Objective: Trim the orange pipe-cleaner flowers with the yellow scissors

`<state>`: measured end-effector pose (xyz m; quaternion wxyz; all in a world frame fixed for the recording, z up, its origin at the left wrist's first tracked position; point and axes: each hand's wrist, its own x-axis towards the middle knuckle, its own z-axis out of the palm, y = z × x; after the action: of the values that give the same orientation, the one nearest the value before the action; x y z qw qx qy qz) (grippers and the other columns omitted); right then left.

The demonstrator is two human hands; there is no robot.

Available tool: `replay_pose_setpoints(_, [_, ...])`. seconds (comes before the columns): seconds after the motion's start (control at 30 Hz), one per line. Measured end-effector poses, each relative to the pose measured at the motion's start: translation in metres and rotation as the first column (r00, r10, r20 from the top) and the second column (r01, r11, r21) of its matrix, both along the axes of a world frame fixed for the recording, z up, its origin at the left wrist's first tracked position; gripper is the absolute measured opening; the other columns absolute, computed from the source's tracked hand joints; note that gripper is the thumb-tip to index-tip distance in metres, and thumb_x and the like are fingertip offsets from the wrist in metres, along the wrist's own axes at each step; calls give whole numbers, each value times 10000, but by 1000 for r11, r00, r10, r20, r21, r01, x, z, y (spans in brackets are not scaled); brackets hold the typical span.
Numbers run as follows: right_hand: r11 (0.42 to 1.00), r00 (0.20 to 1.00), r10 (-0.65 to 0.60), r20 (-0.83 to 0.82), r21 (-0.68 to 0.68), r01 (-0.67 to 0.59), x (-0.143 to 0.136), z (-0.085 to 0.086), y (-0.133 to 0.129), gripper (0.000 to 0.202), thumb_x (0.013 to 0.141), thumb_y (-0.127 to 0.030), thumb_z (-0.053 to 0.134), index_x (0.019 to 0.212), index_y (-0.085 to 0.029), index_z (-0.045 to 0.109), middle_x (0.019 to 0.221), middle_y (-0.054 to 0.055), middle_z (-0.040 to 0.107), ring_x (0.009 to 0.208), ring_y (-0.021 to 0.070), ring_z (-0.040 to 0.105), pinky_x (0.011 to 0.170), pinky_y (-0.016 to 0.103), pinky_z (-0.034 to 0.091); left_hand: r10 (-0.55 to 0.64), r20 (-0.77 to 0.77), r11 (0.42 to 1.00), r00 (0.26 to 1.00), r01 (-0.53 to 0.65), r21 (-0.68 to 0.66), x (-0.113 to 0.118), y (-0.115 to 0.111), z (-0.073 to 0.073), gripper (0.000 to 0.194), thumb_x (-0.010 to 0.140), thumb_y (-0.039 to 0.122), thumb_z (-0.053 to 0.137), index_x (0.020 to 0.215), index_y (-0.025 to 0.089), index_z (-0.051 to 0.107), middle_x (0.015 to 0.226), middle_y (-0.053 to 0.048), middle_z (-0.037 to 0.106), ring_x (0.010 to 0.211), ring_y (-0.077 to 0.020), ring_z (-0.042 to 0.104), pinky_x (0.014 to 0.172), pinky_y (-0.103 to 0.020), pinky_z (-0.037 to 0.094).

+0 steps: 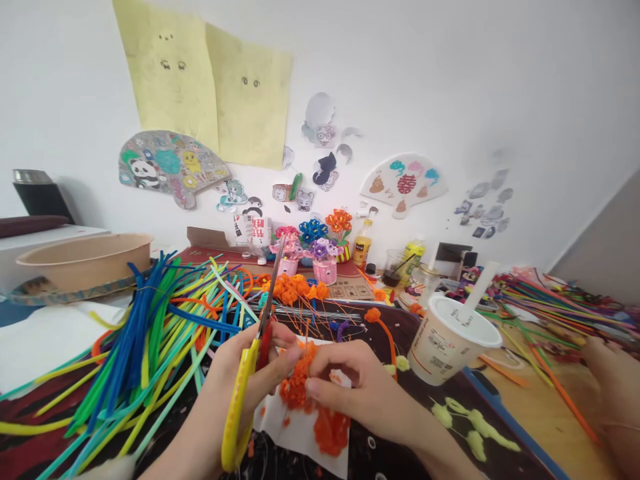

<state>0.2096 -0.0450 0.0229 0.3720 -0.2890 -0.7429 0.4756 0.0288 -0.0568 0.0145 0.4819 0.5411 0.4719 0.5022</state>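
My left hand (250,380) is closed, with scissors (243,393) lodged in it. Their yellow and red handles rest against the palm and the blades point up and away. The thumb and fingertips of that hand also meet at an orange fuzzy pipe-cleaner piece (299,377). From the other side my right hand (357,387) pinches the same piece, its fingers curled. Underneath lies a white sheet of paper (280,427) with orange fluff (331,430) heaped on it. Beyond the hands are several orange pipe-cleaner flowers (295,290) on thin stems.
Loose pipe cleaners (150,347) pile up on the left. A lidded paper cup (434,347) with a straw stands right of my hands. Potted pipe-cleaner flowers (325,257) and a bottle (363,245) line the wall. Another person's hand (613,380) is at the right edge.
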Motion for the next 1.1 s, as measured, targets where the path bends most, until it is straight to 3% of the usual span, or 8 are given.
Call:
replay_pose_setpoints(0.17, [1000,1000,0,2,0,0,4,4,0,203,890,-276,603,756,-151,689,706,9,662,676,128,588,663,236,457,45,-31,999,998,-45,6,-1,-1,6,321,706,528,714,751,229,606,592,88,495,520,-78,380,495,-196,313])
replay_pose_setpoints(0.27, [996,997,-79,22,36,78,6,6,0,210,901,-263,582,739,-158,664,705,3,656,680,129,597,664,224,460,84,-92,996,992,-82,27,-5,-1,10,376,743,603,626,731,230,576,595,73,496,544,-108,443,506,-212,344])
replay_pose_setpoints(0.4, [966,971,-226,84,152,211,9,7,3,202,902,-235,553,736,-169,648,700,3,658,677,137,594,660,232,449,151,-323,982,934,-103,161,-15,2,12,389,782,625,533,857,244,557,814,-5,628,771,-220,600,676,-297,464])
replay_pose_setpoints(0.57, [935,950,-292,107,243,260,12,10,6,217,920,-231,485,748,-188,611,708,0,643,657,136,583,633,239,435,383,-635,907,671,-143,397,-28,6,14,385,784,638,470,798,254,495,807,-51,612,749,-274,587,667,-368,454])
replay_pose_setpoints(0.83, [845,894,-415,167,435,311,20,11,9,190,944,-207,447,800,-198,570,738,1,609,665,136,547,632,239,416,477,-787,878,391,-174,446,-40,1,24,358,776,608,490,838,257,519,726,-32,668,666,-275,633,580,-301,396])
replay_pose_setpoints(0.9, [818,884,-438,164,480,316,25,10,11,170,960,-200,439,869,-205,582,792,11,621,711,144,559,664,245,427,520,-789,853,327,-140,504,-44,0,20,372,802,619,454,837,259,544,722,-33,694,640,-270,645,562,-290,382])
replay_pose_setpoints(1.0, [780,871,-461,170,546,307,31,10,13,170,976,-177,416,944,-210,579,848,26,617,761,155,570,695,257,438,558,-807,826,194,-37,562,-55,2,9,444,811,632,466,993,250,599,834,-63,753,692,-291,683,573,-291,396])
replay_pose_setpoints(1.1, [752,853,-482,199,594,286,35,12,14,188,984,-173,394,947,-206,576,870,42,605,780,171,568,705,280,442,530,-847,845,43,56,532,-65,6,1,507,788,653,496,1088,262,617,870,-66,775,708,-304,704,564,-287,414])
